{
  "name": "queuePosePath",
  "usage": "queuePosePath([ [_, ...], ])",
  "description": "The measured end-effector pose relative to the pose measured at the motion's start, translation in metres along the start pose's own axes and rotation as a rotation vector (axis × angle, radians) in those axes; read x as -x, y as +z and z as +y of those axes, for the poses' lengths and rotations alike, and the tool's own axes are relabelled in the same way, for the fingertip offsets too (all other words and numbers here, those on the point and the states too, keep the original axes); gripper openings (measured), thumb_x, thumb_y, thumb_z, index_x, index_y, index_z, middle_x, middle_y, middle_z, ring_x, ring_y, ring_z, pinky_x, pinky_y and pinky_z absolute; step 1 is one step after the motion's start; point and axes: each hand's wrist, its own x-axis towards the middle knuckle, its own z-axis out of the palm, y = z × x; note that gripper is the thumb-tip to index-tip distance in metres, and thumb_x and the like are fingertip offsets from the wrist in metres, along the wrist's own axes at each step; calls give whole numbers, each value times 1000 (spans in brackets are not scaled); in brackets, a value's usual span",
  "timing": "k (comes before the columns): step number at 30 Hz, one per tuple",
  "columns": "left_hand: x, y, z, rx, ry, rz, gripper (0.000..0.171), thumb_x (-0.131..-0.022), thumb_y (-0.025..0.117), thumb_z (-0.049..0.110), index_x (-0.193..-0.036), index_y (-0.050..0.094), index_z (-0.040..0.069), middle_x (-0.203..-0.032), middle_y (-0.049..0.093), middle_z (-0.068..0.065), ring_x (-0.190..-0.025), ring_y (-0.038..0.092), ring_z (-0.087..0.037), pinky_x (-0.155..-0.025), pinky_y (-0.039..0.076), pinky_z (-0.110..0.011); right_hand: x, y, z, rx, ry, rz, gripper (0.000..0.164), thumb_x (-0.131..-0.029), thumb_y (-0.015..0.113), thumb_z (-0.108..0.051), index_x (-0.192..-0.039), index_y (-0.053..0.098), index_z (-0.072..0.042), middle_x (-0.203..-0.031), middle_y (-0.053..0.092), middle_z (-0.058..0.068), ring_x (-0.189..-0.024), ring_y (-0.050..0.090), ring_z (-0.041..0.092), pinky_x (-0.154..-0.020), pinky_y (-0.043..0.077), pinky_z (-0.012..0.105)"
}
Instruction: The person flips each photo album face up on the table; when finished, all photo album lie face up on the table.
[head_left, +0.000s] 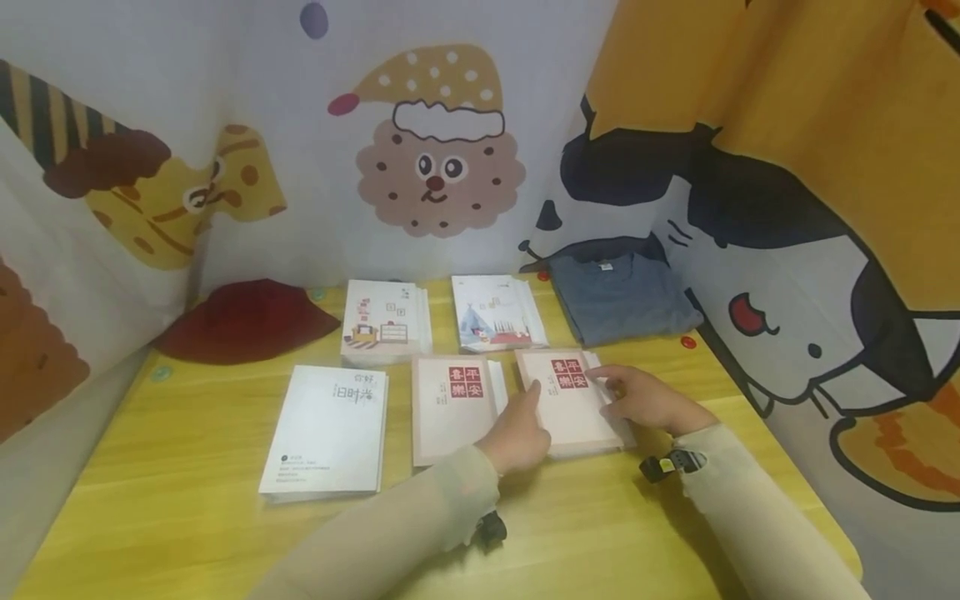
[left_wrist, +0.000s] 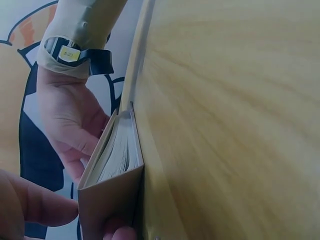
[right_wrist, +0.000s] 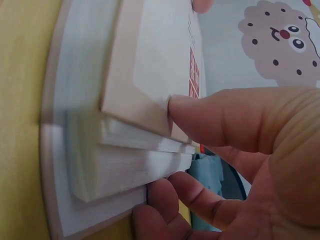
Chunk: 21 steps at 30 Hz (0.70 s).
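A thick book with a pale pink cover and a red block of characters (head_left: 562, 423) lies on the table, its cover side up. My left hand (head_left: 517, 435) holds it at the spine side; in the left wrist view its fingertips (left_wrist: 55, 209) touch the spine. On the opposite side my right hand (head_left: 651, 400) pinches the open edge. The right wrist view shows the thumb (right_wrist: 215, 117) on the front cover, with fingers below at the page edges. The pages (right_wrist: 135, 165) are slightly fanned there. A matching pink book (head_left: 446, 429) lies just left, partly behind my left hand.
The yellow table (head_left: 187, 517) also bears a white book (head_left: 322, 442) at left, two illustrated books (head_left: 382, 321) (head_left: 491, 312) behind, a dark red hat (head_left: 247, 323) at back left and a folded blue-grey shirt (head_left: 626, 300) at back right. A printed curtain (head_left: 285, 125) hangs behind.
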Motion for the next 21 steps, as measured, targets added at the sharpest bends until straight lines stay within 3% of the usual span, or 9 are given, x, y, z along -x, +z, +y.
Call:
queuePosePath([
  [6, 3, -13, 1, -9, 23, 39, 86, -95, 63, 20, -166, 20, -2, -170, 26, -28, -158, 28, -42, -131, 21, -51, -3, -1, -3, 13, -36, 14, 60, -96, 76, -16, -152, 56, -8, -148, 55, 31, -128, 57, 45, -109, 48, 66],
  [11, 26, -34, 15, -33, 74, 66, 89, -99, 65, 37, -168, 20, 3, -173, 19, -25, -159, 25, -41, -130, 21, -54, -6, -13, -5, 35, -57, 80, 60, -99, 73, -34, -152, 56, -10, -145, 58, 29, -128, 59, 46, -101, 55, 60],
  [14, 47, -55, 26, -71, 137, 83, 86, -101, 64, 41, -170, 20, 14, -177, 10, -17, -161, 19, -39, -129, 20, -59, -5, -26, -6, 38, -69, 116, 60, -101, 71, -37, -153, 56, -11, -145, 58, 28, -128, 59, 45, -98, 57, 57],
  [18, 71, -92, 30, -130, 171, 161, 86, -101, 64, 45, -171, 17, 28, -178, 0, -8, -161, 16, -39, -125, 21, -67, 0, -45, -13, 40, -92, 135, 67, -103, 67, -43, -157, 49, -8, -155, 50, 28, -137, 52, 50, -107, 50, 64],
  [21, 85, -124, 23, -207, 177, 240, 89, -102, 63, 47, -171, 12, 24, -177, -6, -6, -162, 12, -41, -125, 18, -68, 4, -61, -21, 62, -91, 162, 80, -104, 62, -54, -165, 35, -9, -165, 37, 27, -149, 38, 52, -117, 37, 70],
])
